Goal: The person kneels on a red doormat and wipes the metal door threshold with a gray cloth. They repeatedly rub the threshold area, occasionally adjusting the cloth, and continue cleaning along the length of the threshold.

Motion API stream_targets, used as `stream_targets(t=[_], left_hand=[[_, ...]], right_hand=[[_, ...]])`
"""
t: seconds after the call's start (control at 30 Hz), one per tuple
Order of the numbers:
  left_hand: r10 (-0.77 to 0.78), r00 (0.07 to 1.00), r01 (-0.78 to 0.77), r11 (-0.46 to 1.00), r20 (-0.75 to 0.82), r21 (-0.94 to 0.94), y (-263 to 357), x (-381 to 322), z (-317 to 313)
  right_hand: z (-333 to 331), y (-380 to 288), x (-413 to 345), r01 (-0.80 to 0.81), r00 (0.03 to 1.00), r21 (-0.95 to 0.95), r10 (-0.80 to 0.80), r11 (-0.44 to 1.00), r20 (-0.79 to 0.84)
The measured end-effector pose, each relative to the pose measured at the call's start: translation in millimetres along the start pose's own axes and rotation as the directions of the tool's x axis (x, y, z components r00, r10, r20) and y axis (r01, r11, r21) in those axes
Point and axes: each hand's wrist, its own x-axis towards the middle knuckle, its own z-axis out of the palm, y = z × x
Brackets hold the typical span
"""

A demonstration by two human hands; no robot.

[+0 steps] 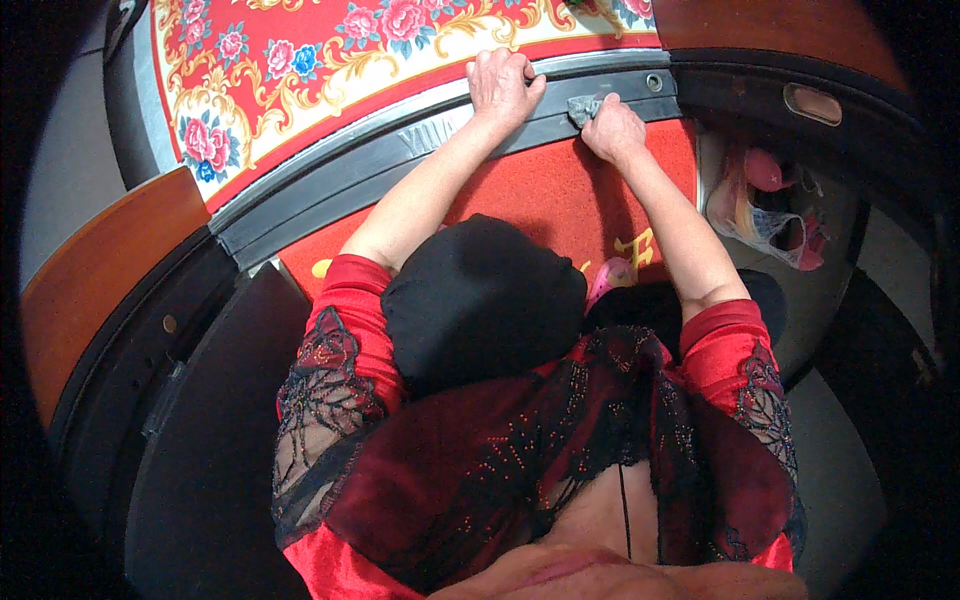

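A dark metal door threshold [330, 165] runs across the doorway in front of me. My right hand [616, 129] is closed on a crumpled grey cloth [583, 111], which lies against the threshold's face near its right end. My left hand [501, 86] rests, fingers curled, on the upper edge of the threshold, beside the border of a floral carpet [315, 105]. Nothing shows in its fingers, though their undersides are hidden. On my near side of the threshold lies a red doormat [540, 180] with yellow lettering.
Reddish-brown door frame parts stand at left [112, 277] and upper right [780, 30]. An open dark door leaf [217, 420] is at the lower left. A clear plastic bag [765, 232] with pink items lies right of the mat. A pink shoe [611, 277] is by my knee.
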Motion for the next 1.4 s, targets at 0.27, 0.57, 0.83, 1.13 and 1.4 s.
stream_targets(t=[0.27,0.57,0.83,1.13,1.4], left_hand=[[-0.019,0.997,0.023,0.998,0.072,-0.056,-2,-1,-3],[0.004,0.992,0.009,0.995,0.129,-0.1,-18,3,-4],[0.036,0.992,-0.045,0.997,0.119,0.07,-6,7,-10],[0.14,0.976,-0.154,0.985,0.167,0.076,-9,8,-8],[0.131,0.991,-0.127,0.987,0.034,-0.094,-15,-26,-50]], right_hand=[[-2,3,-2,0.03,1.0,-0.006,-0.03,1.0,0.011],[4,4,-2,0.023,1.0,0.001,-0.023,1.0,0.001],[0,3,-8,0.027,1.0,0.005,-0.027,1.0,0.0],[2,7,-1,0.053,0.999,-0.009,-0.053,0.999,0.006],[-40,13,15,0.186,0.981,0.253,-0.192,0.949,-0.001]])
